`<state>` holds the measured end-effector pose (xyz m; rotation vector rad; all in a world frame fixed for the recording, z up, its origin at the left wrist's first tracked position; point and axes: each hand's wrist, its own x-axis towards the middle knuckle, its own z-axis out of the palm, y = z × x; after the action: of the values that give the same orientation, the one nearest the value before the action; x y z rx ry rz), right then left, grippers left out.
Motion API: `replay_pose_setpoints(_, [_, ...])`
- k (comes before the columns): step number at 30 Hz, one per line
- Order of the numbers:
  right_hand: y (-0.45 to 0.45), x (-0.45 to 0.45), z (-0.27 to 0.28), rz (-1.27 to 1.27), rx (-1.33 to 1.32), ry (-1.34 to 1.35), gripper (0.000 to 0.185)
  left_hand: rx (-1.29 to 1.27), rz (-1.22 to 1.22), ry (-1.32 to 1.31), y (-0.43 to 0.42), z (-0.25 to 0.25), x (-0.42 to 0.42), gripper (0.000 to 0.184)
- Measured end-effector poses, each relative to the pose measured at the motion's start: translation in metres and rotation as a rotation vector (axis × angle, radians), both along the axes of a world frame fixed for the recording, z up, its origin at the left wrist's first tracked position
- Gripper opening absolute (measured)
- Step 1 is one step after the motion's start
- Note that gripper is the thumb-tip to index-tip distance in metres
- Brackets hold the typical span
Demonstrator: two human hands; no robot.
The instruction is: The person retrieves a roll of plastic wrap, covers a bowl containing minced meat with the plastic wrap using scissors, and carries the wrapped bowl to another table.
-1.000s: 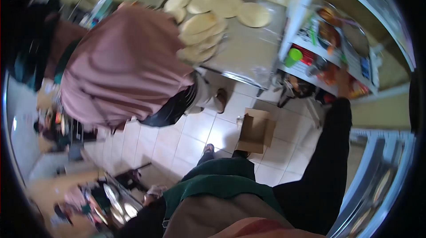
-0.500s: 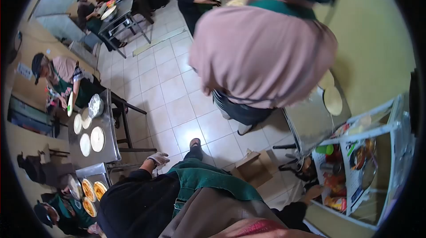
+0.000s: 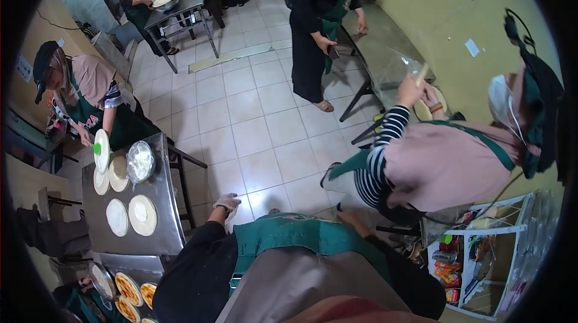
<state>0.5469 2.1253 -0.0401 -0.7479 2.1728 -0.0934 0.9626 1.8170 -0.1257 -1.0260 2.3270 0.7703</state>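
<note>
My left hand, in a clear plastic glove, hangs beside the green apron on my body, with its fingers loosely apart and nothing in it. It is nearest to the metal table on the left. On that table are pale flat dough rounds and a bowl of white stuff. My right hand is low at the right edge of the apron. Its fingers are too small and dim to make out, and a small dark thing shows near them.
A worker at the left table holds a dough round. Close on my right stands a co-worker; another person stands farther ahead. A white shelf with packets is at lower right. Topped rounds lie lower left.
My view has swung left. My right hand has come away from the shelf to beside my apron. The near co-worker now appears farther right, turned sideways with both hands raised. The cardboard box is out of sight.
</note>
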Motion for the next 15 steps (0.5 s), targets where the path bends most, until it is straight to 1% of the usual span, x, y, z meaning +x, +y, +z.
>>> replay_pose_setpoints(1, [-0.022, 0.012, 0.012, 0.088, 0.039, -0.012, 0.045, 0.06, 0.078, 0.006, -0.026, -0.021, 0.001, 0.041])
replay_pose_setpoints(2, [-0.041, -0.024, -0.085, 0.414, 0.16, -0.034, 0.039, 0.119, 0.154, 0.013, -0.051, -0.047, 0.002, 0.046])
replay_pose_setpoints(3, [-0.06, -0.032, -0.143, 0.316, -0.086, 0.152, 0.036, 0.121, 0.151, 0.007, -0.064, -0.04, 0.0, 0.046])
replay_pose_setpoints(5, [-0.136, -0.03, -0.108, 0.29, -0.112, 0.106, 0.034, 0.157, 0.274, 0.059, -0.087, -0.023, -0.012, 0.046])
replay_pose_setpoints(6, [-0.163, -0.027, -0.104, 0.288, -0.113, 0.107, 0.034, 0.156, 0.273, 0.06, -0.095, -0.013, -0.015, 0.046])
replay_pose_setpoints(8, [-0.221, -0.03, -0.098, 0.015, -0.39, 0.087, 0.032, 0.226, 0.314, 0.131, -0.108, -0.001, -0.014, 0.041])
replay_pose_setpoints(9, [-0.252, -0.033, -0.077, 0.134, -0.283, 0.083, 0.041, 0.218, 0.331, 0.124, -0.116, -0.004, -0.012, 0.044])
replay_pose_setpoints(10, [-0.28, -0.041, -0.079, 0.145, -0.293, 0.084, 0.041, 0.208, 0.352, 0.118, -0.121, -0.011, -0.008, 0.046])
replay_pose_setpoints(11, [-0.305, -0.05, -0.083, 0.201, -0.269, 0.081, 0.04, 0.188, 0.327, 0.072, -0.127, -0.058, 0.013, 0.043])
replay_pose_setpoints(12, [-0.327, -0.064, -0.098, 0.262, -0.241, 0.077, 0.039, 0.173, 0.307, 0.025, -0.141, -0.091, 0.02, 0.04])
replay_pose_setpoints(13, [-0.345, -0.083, -0.124, 0.323, -0.301, 0.077, 0.037, 0.174, 0.332, 0.027, -0.128, -0.056, 0.022, 0.04])
replay_pose_setpoints(14, [-0.363, -0.099, -0.129, 0.352, -0.128, 0.011, 0.035, 0.224, 0.209, -0.013, -0.156, 0.009, 0.002, 0.046])
replay_pose_setpoints(15, [-0.399, -0.12, -0.129, 0.394, 0.032, -0.04, 0.034, 0.217, 0.253, -0.01, -0.181, 0.002, 0.001, 0.046])
